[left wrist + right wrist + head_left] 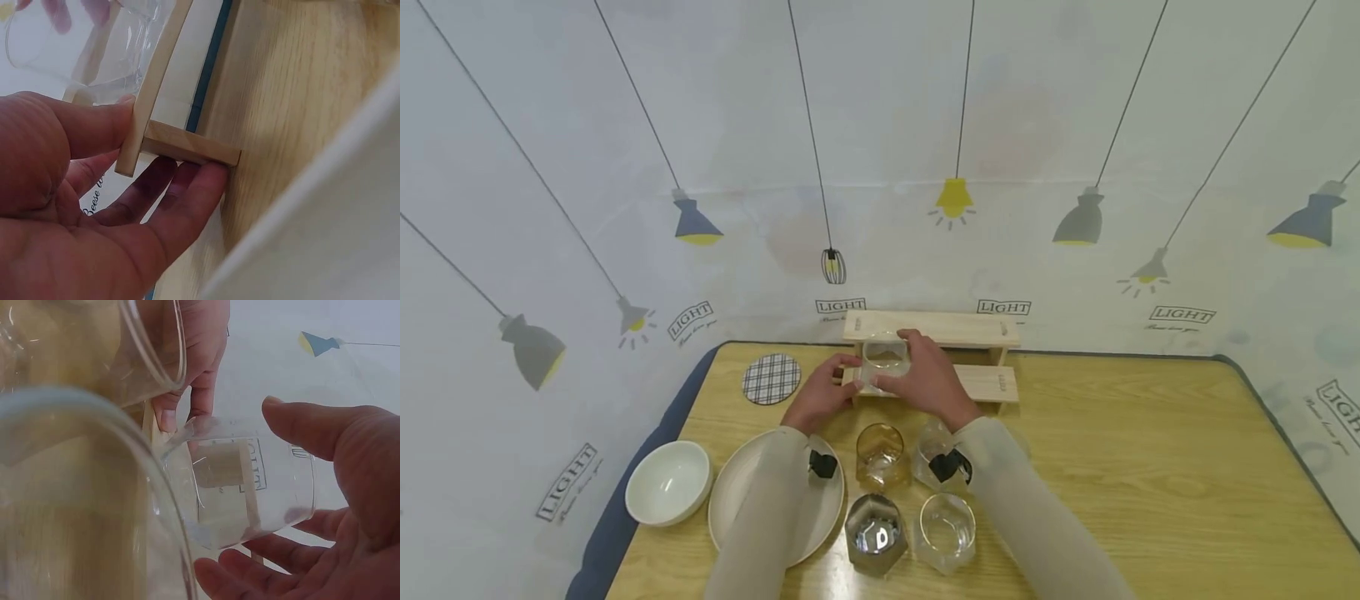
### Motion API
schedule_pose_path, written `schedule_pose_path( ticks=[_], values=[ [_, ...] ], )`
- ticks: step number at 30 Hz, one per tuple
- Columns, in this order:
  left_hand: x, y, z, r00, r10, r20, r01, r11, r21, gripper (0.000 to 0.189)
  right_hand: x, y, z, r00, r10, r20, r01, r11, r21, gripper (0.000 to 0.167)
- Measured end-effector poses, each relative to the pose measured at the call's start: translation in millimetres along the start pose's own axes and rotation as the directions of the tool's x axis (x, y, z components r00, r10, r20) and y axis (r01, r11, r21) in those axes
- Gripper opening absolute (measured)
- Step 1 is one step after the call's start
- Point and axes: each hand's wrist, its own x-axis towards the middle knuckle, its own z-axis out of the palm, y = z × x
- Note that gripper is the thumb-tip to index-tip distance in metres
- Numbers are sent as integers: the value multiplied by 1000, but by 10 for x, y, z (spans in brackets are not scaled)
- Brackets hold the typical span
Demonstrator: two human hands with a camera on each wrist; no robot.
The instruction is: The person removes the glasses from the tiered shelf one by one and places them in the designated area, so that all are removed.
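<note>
A clear glass [886, 357] stands on the lower step of a two-tier wooden shelf [988, 383]. My left hand [822, 393] grips the left end of that step; in the left wrist view the thumb [103, 128] lies on top of the board and the fingers [200, 194] reach under it to the leg. Around the glass is my right hand [928, 377], loosely spread. In the right wrist view its thumb [312, 425] sits apart from the glass [250, 481], while the fingers lie along the far side, partly hidden.
Nearer me stand an amber glass [880, 458], a grey glass [876, 533], a clear glass [946, 533] and another clear glass [928, 446] partly behind the right sleeve. Leftward are a plate [730, 500], a white bowl [668, 483] and a checked coaster [771, 379]. A printed curtain [895, 208] hangs behind.
</note>
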Motion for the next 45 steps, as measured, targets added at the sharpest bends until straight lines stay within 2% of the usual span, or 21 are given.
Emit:
schedule_pose_path(
  ticks=[8,16,22,26,33,41,45],
  values=[
    [-7,5,9,1000,-3,2,3,1000,-17,37,72,64,31,1000,-26,1,26,1000,12,79],
    [-27,-26,19,1000,2,-5,-2,1000,-12,40,-84,16,-59,999,-13,-36,14,999,34,78],
    [-34,-80,-29,1000,13,-22,-14,1000,-26,43,-347,-104,-235,999,1,-48,3,997,71,80],
    [-28,-101,-44,999,14,-39,-15,999,-29,43,-518,-94,-319,998,-12,-66,19,994,107,78],
    [-4,-89,-40,999,3,-51,-6,998,-65,44,-826,3,-420,997,27,-74,-7,965,262,72],
    [50,-132,-14,999,7,-44,-11,997,-79,43,-1175,126,-549,987,28,-158,18,960,280,72],
    [44,-121,-8,999,19,-44,-22,997,-71,43,-1386,204,-644,980,22,-195,30,966,257,71]
  ],
)
